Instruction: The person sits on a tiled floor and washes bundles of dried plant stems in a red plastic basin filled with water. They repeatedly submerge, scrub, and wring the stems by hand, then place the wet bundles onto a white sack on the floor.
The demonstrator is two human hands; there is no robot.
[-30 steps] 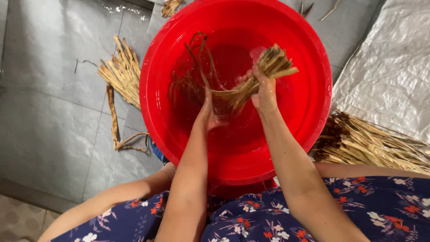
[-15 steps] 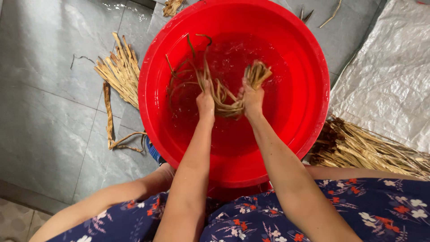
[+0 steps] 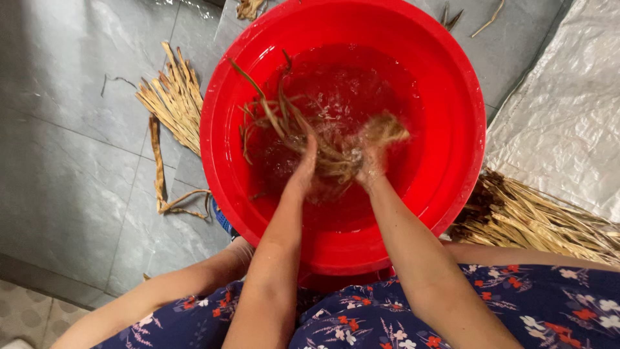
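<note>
Straw bundle [image 3: 329, 152] in both hands, mid red basin [image 3: 452, 84]

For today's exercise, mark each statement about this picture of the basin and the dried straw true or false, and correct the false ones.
1. Both hands grip one bundle of straw inside the red basin. True.
2. The basin is dry. False: it holds water, splashing around the left hand and right hand.
3. Loose straw lies on the grey floor left of the basin. True.
4. The straw pile right of the basin lies inside it. False: it lies outside, beside a pale sheet.
</note>
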